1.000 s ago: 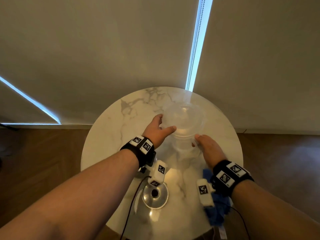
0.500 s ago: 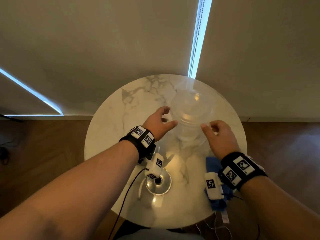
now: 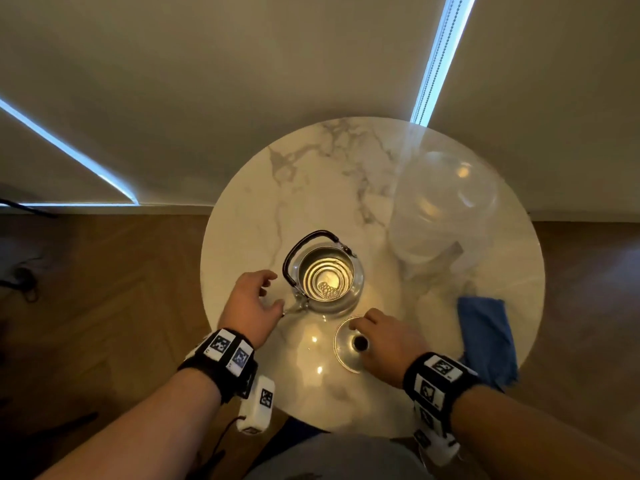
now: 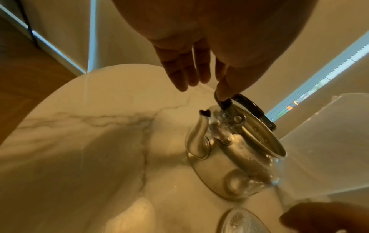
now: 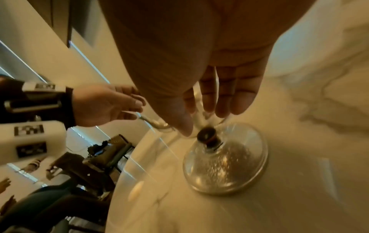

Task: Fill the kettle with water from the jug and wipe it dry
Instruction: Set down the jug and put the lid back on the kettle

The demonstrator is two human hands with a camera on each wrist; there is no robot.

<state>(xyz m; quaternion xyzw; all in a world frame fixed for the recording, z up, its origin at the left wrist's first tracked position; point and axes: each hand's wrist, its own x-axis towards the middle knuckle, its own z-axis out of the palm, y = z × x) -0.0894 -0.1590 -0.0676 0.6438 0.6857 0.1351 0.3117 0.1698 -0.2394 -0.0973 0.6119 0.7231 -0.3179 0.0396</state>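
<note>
An open metal kettle [image 3: 325, 275] with a black handle stands mid-table, water showing inside; in the left wrist view the kettle [image 4: 229, 149] has drops on its side. My left hand [image 3: 275, 291] hovers by its spout [image 3: 294, 308] with fingers relaxed, holding nothing; the left wrist view shows the same hand [image 4: 201, 88] spread above the handle. The kettle's lid [image 3: 348, 355] lies flat in front, black knob [image 5: 207, 137] up. My right hand [image 5: 203, 121] reaches over it, fingers straight, thumb beside the knob. The clear plastic jug [image 3: 443, 209] stands at the back right, apart from both hands.
A blue cloth [image 3: 485, 337] lies at the right edge of the round marble table [image 3: 311, 188]. Window blinds hang just behind the table. Wooden floor surrounds it, and my lap is at its near edge.
Both hands have let go of the jug, which now stands at the back right. They have drawn back: the left beside the kettle's spout, the right over the lid.
</note>
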